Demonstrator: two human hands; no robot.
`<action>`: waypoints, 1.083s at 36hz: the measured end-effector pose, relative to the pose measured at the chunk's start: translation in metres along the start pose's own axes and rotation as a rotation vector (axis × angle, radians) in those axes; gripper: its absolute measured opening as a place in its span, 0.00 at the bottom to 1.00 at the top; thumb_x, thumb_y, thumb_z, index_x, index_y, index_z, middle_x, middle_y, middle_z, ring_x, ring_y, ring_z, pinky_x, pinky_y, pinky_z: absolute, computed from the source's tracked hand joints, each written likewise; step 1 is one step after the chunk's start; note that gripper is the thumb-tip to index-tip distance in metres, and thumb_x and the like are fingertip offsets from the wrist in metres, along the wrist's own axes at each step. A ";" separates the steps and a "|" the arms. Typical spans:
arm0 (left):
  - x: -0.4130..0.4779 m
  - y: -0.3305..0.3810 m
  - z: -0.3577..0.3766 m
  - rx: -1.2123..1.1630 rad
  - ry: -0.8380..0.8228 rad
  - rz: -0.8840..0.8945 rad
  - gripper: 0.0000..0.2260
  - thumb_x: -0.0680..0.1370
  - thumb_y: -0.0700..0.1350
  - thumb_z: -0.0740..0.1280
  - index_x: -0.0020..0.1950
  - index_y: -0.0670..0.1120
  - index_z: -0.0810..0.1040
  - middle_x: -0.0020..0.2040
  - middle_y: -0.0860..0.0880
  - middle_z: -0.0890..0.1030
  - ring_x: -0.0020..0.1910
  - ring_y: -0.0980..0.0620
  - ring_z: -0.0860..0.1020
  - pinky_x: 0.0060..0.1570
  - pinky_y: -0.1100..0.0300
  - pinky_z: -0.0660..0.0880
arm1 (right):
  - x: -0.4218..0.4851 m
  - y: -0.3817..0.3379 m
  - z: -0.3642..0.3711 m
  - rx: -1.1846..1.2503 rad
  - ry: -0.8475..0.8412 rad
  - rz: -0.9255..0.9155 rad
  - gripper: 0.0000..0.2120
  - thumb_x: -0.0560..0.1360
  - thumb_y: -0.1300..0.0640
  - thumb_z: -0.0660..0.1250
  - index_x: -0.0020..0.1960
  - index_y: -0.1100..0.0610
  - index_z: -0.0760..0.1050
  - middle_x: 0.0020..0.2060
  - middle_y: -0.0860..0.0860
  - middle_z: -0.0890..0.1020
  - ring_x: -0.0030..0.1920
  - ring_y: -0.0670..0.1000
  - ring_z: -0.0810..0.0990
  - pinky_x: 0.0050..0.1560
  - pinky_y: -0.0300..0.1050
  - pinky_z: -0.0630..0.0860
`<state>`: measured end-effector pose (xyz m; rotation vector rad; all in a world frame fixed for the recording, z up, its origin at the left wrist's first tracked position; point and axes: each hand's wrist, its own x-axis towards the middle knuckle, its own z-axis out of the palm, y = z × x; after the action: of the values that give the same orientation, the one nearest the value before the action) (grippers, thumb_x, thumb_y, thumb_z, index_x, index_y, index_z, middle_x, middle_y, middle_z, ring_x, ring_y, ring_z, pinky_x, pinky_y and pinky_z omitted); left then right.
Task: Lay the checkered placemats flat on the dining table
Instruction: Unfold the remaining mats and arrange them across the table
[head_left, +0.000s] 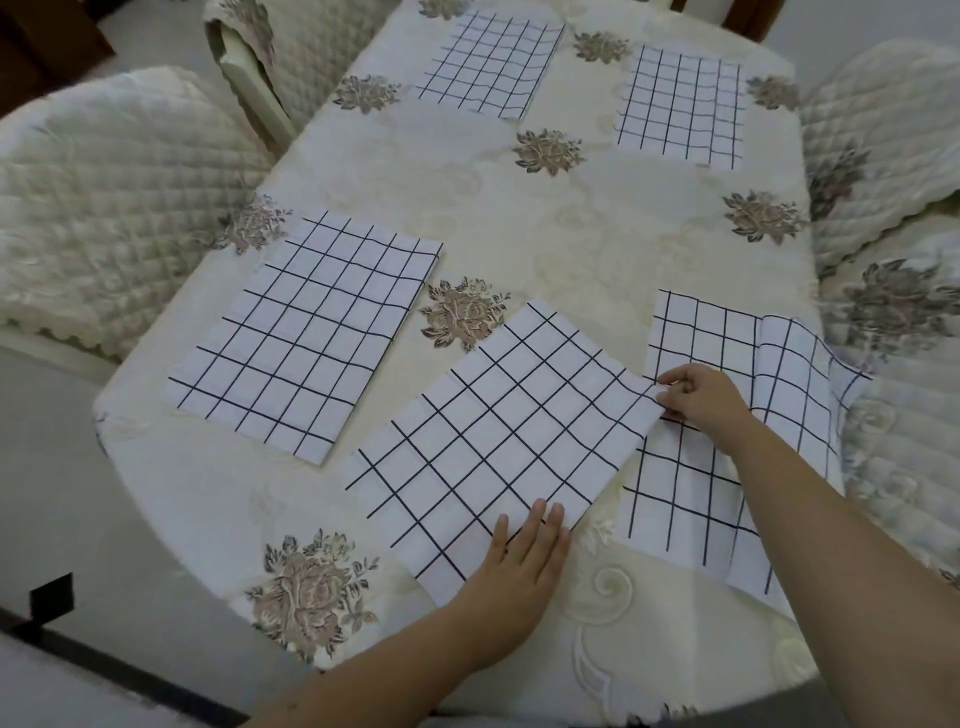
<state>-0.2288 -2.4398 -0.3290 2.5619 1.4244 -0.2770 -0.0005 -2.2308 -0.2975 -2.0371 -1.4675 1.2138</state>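
Several white placemats with a dark grid lie on the dining table (519, 249), which wears a cream floral cloth. The near middle placemat (493, 441) lies turned at an angle. My left hand (524, 561) rests flat, fingers together, on its near corner. My right hand (696, 400) pinches its right corner. Under that corner lies the right placemat (727, 467), rumpled, its right edge hanging over the table edge. A flat placemat (306, 338) lies at the left. Two more lie flat at the far side, far left placemat (493, 62) and far right placemat (680, 106).
Quilted cream chairs stand around the table: one at the left (104, 197), one at the far left (270, 52), one at the right (883, 135). The cloth shows brown flower motifs (462, 312). Grey floor (52, 493) lies at the near left.
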 end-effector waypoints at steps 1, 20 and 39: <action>-0.001 0.000 0.002 -0.004 0.048 0.032 0.26 0.75 0.34 0.39 0.73 0.31 0.36 0.75 0.37 0.56 0.74 0.36 0.54 0.68 0.39 0.57 | 0.000 0.001 0.002 -0.003 0.025 0.005 0.12 0.73 0.67 0.67 0.56 0.66 0.75 0.31 0.51 0.71 0.33 0.49 0.71 0.45 0.42 0.73; 0.013 -0.010 -0.006 -0.043 0.017 -0.062 0.21 0.77 0.51 0.52 0.66 0.49 0.75 0.67 0.50 0.75 0.67 0.49 0.72 0.62 0.47 0.71 | -0.101 -0.002 0.126 -0.711 0.184 -0.400 0.26 0.73 0.56 0.68 0.68 0.61 0.69 0.71 0.63 0.64 0.71 0.67 0.62 0.63 0.72 0.61; 0.009 -0.007 0.012 -0.108 0.087 -0.099 0.26 0.76 0.57 0.55 0.71 0.47 0.69 0.72 0.47 0.68 0.71 0.47 0.67 0.63 0.37 0.66 | -0.068 0.031 0.109 -0.796 0.025 -0.470 0.26 0.81 0.48 0.51 0.76 0.52 0.49 0.74 0.46 0.45 0.77 0.55 0.48 0.72 0.61 0.49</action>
<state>-0.2307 -2.4320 -0.3438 2.4489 1.5542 -0.1016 -0.0757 -2.3253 -0.3520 -1.9003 -2.5044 0.4323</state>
